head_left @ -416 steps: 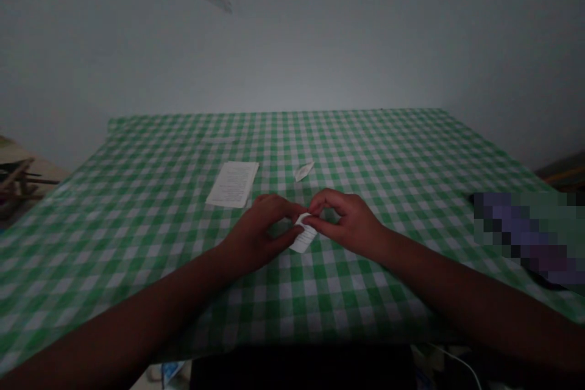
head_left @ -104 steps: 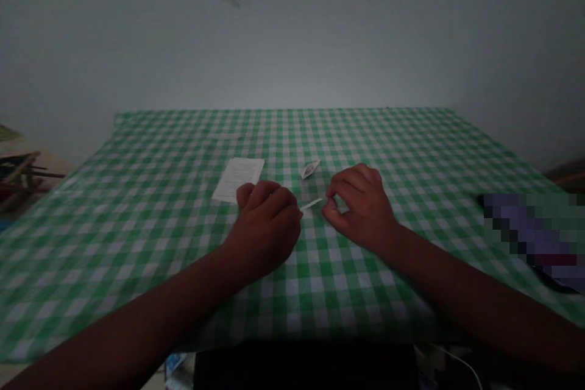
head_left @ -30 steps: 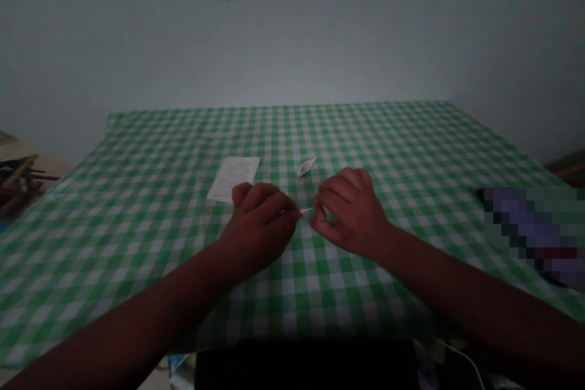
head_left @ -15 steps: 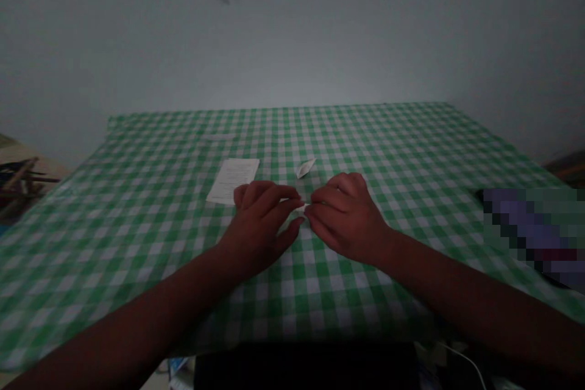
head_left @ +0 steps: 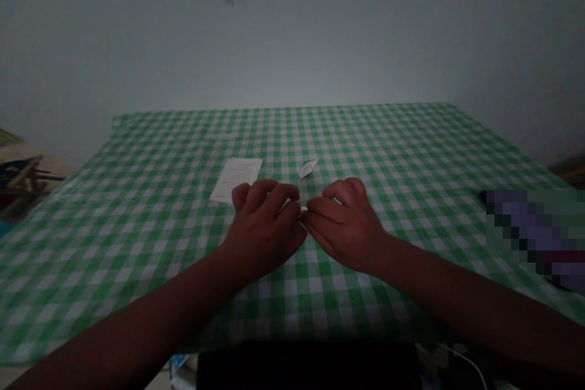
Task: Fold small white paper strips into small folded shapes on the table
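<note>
White paper slip (head_left: 304,208), mostly hidden over the green-checked surface (head_left: 315,292), pinched in the closed grip of left hand (head_left: 267,219) and right hand (head_left: 346,222), presumably to steady both ends, with printed sheets (head_left: 237,174) beyond, likely aside for room.

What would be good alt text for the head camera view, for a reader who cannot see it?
A person's left hand and right hand pinch a mostly hidden piece of white paper between them, over a green-and-white checked tablecloth. Just beyond lies a small folded paper; printed sheets lie to its left, partly behind the left hand.
</note>
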Tool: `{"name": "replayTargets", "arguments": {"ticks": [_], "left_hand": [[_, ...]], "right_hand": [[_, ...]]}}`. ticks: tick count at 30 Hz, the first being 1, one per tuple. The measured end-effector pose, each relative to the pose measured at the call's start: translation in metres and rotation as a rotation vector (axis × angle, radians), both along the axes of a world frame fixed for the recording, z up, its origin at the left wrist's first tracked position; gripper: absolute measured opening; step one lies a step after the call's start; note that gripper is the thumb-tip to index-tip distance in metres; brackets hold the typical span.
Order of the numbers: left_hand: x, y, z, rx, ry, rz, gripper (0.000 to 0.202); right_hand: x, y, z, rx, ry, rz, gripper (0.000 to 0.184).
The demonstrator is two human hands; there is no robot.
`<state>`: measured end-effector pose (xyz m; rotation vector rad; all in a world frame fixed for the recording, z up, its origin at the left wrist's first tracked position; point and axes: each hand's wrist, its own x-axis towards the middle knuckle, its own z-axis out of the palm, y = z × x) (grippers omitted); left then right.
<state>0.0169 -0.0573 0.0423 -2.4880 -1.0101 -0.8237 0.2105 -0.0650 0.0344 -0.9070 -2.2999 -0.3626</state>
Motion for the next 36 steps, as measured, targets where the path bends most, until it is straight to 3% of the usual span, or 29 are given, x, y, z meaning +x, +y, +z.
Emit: {"name": "replayTargets", "arguments": {"ticks": [6,9,13,15,21,26,33,36], "left_hand": [[-0.013,0.011,0.003,-0.005,-0.015,0.094,0.008],[-0.012,0.010,0.004,-0.017,-0.041,0.033,0.005],[-0.006,0.005,0.002,-0.043,-0.002,-0.073,0.015],[-0.004,0.005,-0.001,-0.038,0.008,-0.100,0.007],[-0.010,0.010,-0.002,-0.068,-0.081,-0.120,0.010],[-0.015,0.015,0.001,-0.230,-0.174,-0.056,0.006],[-0.014,0.021,-0.005,-0.597,-0.195,-0.055,0.013],[-0.014,0.025,-0.015,-0.639,-0.166,-0.057,0.014]], "right_hand": [[0.010,0.006,0.000,-0.006,0.023,-0.074,0.020],[0.012,0.008,-0.001,-0.027,0.023,-0.074,0.019],[0.010,0.006,-0.001,-0.051,0.014,-0.046,0.016],[0.008,0.005,0.000,-0.045,0.015,-0.034,0.016],[0.017,0.011,0.000,-0.047,0.045,-0.055,0.014],[0.033,0.025,-0.002,-0.068,0.168,-0.094,0.011],[0.026,0.017,-0.002,-0.139,0.193,0.077,0.017],[0.024,0.015,-0.005,-0.180,0.157,0.127,0.021]]}}
